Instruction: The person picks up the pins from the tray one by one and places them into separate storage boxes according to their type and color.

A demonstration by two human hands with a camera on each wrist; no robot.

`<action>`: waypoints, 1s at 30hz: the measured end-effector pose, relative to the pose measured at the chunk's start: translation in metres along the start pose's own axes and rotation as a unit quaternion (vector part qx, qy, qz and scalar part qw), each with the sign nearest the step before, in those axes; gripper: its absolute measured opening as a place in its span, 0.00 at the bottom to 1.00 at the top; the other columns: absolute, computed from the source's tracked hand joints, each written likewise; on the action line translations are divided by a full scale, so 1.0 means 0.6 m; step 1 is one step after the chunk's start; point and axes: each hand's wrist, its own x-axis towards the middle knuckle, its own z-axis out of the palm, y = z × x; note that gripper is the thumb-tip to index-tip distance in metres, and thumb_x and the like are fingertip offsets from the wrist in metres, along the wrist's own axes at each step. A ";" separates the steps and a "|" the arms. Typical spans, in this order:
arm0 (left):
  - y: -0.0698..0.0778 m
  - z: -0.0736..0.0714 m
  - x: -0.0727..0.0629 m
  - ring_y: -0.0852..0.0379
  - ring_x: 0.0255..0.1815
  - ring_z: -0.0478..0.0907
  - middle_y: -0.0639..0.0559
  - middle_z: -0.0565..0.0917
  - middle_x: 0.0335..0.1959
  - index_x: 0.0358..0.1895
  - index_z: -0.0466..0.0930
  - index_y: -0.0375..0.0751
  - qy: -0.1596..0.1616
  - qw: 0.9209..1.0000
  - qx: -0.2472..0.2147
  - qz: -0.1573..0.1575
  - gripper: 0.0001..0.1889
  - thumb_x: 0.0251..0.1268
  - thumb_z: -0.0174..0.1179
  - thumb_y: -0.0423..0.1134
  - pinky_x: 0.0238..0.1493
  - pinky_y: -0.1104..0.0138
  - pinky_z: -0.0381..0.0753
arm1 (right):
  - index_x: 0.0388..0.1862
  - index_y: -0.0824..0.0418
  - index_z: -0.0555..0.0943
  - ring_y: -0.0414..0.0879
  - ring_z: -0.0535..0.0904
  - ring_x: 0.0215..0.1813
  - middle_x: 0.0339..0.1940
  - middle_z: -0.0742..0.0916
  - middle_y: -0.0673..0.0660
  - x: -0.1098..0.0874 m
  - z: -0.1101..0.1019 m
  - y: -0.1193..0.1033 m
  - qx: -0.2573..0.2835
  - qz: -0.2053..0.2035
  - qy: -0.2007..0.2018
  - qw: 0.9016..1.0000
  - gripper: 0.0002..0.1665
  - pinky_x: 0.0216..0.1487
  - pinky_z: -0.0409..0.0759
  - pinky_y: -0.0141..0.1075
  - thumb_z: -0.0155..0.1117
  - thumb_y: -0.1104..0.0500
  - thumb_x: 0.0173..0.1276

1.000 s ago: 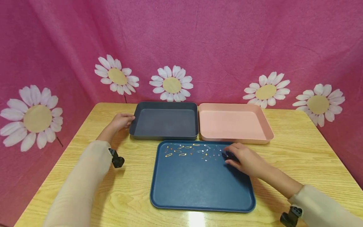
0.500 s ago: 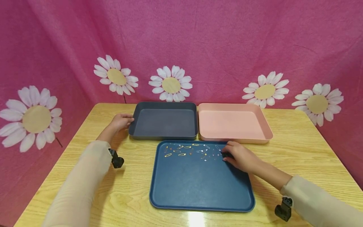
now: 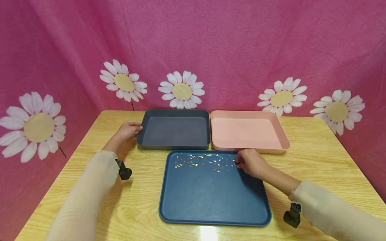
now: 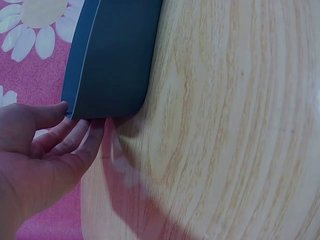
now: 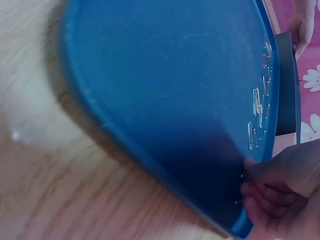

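On the blue tray (image 3: 214,197) lie several gold and silver safety pins (image 3: 193,164) and tiny bits along its far side. My right hand (image 3: 251,163) is over the tray's far right part, fingers and thumb curled together low over the surface. In the right wrist view, tiny shiny tips show at the curled fingers (image 5: 257,195); the small dark thin pieces they hold are mostly hidden. At the back left, my left hand (image 3: 128,130) grips the left end of the dark grey tray (image 4: 117,60), its thumb at the rim and its fingers against the outer wall.
A pink tray (image 3: 247,129) stands right of the dark grey one, both behind the blue tray. Wooden table (image 3: 138,201) surrounds them. A pink flowered cloth (image 3: 229,60) hangs behind the table.
My right hand has shifted slightly left, its fingers closing over the dark thin pieces that showed between them before. My left hand stays at the dark grey tray.
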 end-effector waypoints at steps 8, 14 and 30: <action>-0.001 0.002 0.000 0.43 0.69 0.66 0.31 0.65 0.70 0.71 0.58 0.28 -0.005 1.000 -0.004 0.006 0.25 0.76 0.41 0.36 0.70 0.57 0.68 | 0.20 0.62 0.82 0.39 0.71 0.21 0.17 0.82 0.51 0.006 -0.006 -0.008 -0.002 0.042 -0.055 0.998 0.07 0.24 0.72 0.29 0.71 0.69 0.53; -0.004 0.001 -0.003 0.43 0.70 0.65 0.31 0.64 0.70 0.71 0.57 0.28 -0.004 1.000 -0.005 0.003 0.25 0.76 0.40 0.36 0.71 0.57 0.67 | 0.20 0.62 0.77 0.41 0.70 0.23 0.18 0.78 0.52 -0.001 0.001 -0.015 -0.038 0.032 -0.068 0.996 0.09 0.24 0.71 0.30 0.67 0.70 0.54; -0.005 0.002 -0.001 0.52 0.60 0.70 0.33 0.66 0.69 0.70 0.60 0.28 0.014 1.000 0.013 0.002 0.25 0.75 0.44 0.38 0.68 0.60 0.71 | 0.23 0.61 0.77 0.37 0.69 0.24 0.19 0.79 0.51 -0.013 -0.006 -0.009 0.089 0.029 -0.038 0.995 0.10 0.25 0.69 0.26 0.65 0.73 0.56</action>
